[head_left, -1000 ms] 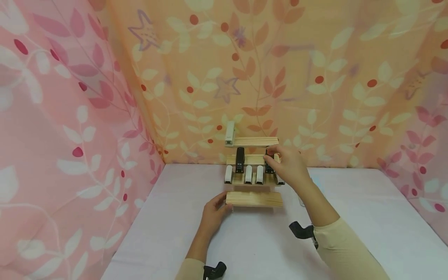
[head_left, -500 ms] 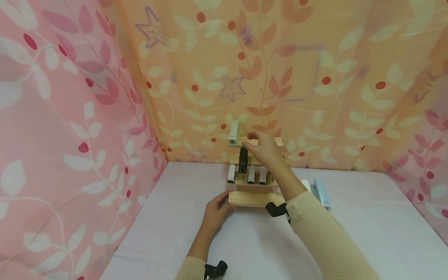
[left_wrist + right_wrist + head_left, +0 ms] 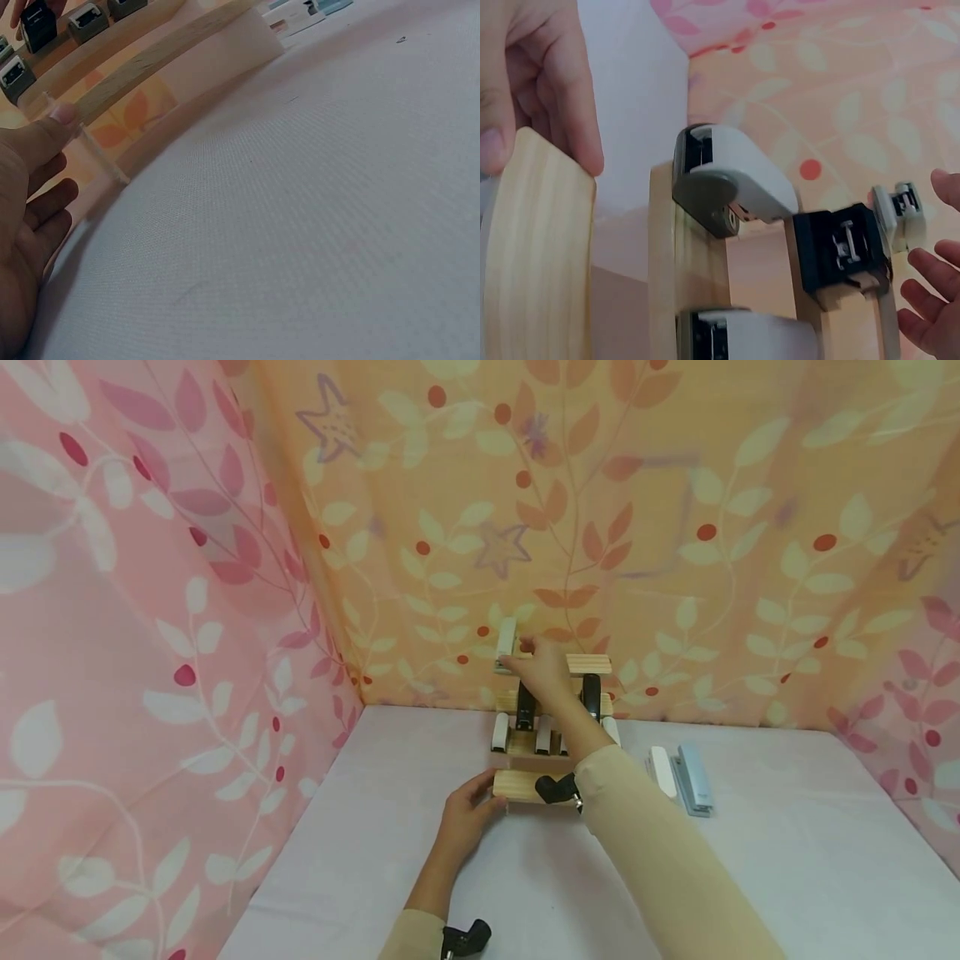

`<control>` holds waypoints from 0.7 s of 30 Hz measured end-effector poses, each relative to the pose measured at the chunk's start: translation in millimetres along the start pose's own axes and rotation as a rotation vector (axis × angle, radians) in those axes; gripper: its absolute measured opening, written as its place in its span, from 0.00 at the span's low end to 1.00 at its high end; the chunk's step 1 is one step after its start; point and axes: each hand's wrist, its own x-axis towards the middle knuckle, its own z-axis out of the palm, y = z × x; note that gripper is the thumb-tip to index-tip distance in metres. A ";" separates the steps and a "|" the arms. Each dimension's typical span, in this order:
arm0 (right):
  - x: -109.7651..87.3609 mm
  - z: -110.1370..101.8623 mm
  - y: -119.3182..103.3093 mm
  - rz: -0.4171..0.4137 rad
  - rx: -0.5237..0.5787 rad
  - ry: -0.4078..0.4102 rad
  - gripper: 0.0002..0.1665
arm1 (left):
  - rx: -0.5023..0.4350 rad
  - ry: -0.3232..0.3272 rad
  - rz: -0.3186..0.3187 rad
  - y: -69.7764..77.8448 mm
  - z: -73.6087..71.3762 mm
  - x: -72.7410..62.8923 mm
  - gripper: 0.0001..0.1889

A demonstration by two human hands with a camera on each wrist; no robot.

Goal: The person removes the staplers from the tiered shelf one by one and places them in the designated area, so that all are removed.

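My left hand (image 3: 461, 818) holds the left end of the lowest wooden shelf (image 3: 513, 783) of a tiered display rack. In the left wrist view its thumb lies on the end of that shelf. My right hand (image 3: 543, 672) is at the top tier, fingers spread beside a pale stapler (image 3: 507, 639); the right wrist view shows a gap between the fingertips (image 3: 922, 262) and the pale stapler (image 3: 900, 214). Below stand a black stapler (image 3: 525, 706) and another black stapler (image 3: 591, 693). Smaller white staplers (image 3: 500, 732) line the tier beneath, partly hidden by my right arm.
Right of the rack, a white stapler (image 3: 662, 771) and a light blue stapler (image 3: 693, 781) lie on the white-covered table (image 3: 375, 777). Floral curtain (image 3: 420, 568) hangs close behind the rack, with pink floral cloth (image 3: 150, 693) on the left.
My right hand has left the right-hand black stapler on its tier and moved left and up to the pale stapler. My left hand keeps its hold. The staplers on the right are uncovered.
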 end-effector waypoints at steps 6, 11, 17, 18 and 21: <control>5.5 10.4 0.1 0.018 -0.089 0.030 0.42 | 0.001 -0.002 0.000 -0.1 0.7 0.9 0.33; 5.8 19.1 4.1 -0.005 -0.210 0.083 0.36 | 0.012 -0.003 0.002 -2.1 0.8 0.9 0.33; 6.4 27.6 4.9 -0.016 -0.286 0.124 0.30 | 0.010 0.000 0.022 -0.9 -0.2 0.5 0.32; 6.7 28.6 4.5 -0.016 -0.295 0.128 0.29 | 0.010 0.000 0.027 -0.4 -0.3 0.2 0.32; 7.1 31.0 3.2 0.002 -0.319 0.135 0.29 | 0.012 0.001 0.034 0.3 -0.3 -0.3 0.32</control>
